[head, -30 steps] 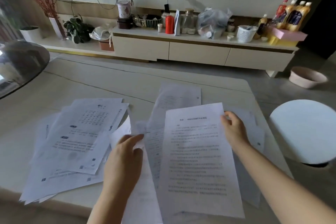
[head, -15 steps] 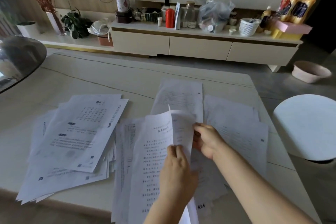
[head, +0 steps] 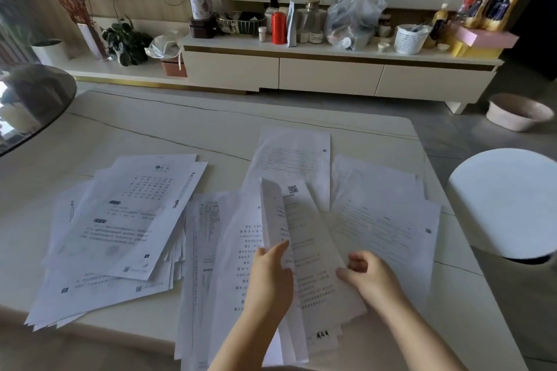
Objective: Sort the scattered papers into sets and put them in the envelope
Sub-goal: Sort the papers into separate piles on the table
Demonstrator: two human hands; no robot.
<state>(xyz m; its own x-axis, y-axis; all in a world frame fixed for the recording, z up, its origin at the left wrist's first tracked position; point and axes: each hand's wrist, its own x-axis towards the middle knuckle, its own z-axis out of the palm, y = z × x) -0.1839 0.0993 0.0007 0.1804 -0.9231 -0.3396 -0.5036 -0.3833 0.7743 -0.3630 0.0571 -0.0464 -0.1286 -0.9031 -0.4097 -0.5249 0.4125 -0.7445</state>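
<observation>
head view: a thin, limp sheet is pinched at its left edge by the left hand and steadied by the loosely curled right hand above the papers on the table; edges are best gripped.

- soft, even daylight fills the room; nothing is harshly lit and the overall tone is a little dim and greyish.
- the round glass tabletop at the far left carries a bright reflection, so light seems to enter from that side.
- shadows are faint: only thin soft edges under the scattered papers and beneath the hands.
- wide-angle distortion bows the cabinet and stretches the corners.
- print on the sheets is smeared and unreadable; fine detail looks compressed and slightly blurred throughout.
</observation>
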